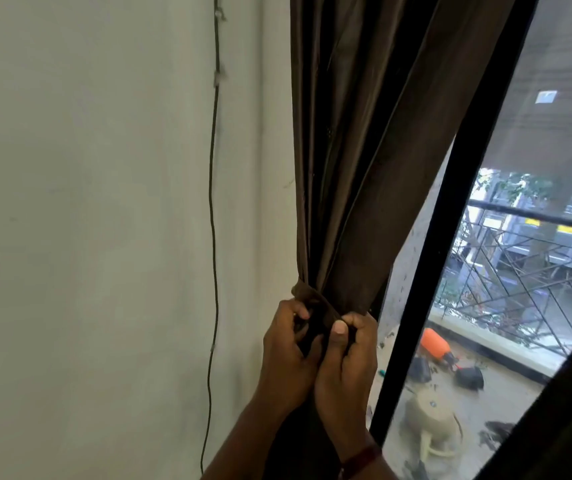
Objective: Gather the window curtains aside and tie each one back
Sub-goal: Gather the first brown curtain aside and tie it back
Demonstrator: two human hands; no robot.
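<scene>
A dark brown curtain [364, 150] hangs at the left side of the window, drawn into a narrow bunch low down. A brown tie-back band [307, 294] wraps the bunch at its waist. My left hand [288, 351] grips the band's end on the left of the bunch. Pressed against it, my right hand [347, 355] pinches the band and the fabric with the thumb on top. Below my hands the curtain is mostly hidden. A second dark curtain edge [561, 410] shows at the lower right.
A pale wall [87, 220] lies to the left, with a thin cable [212, 220] clipped down it. The black window frame [444, 220] slants to the right of the curtain. Through the glass I see a balcony railing [534, 265] and several objects on its floor.
</scene>
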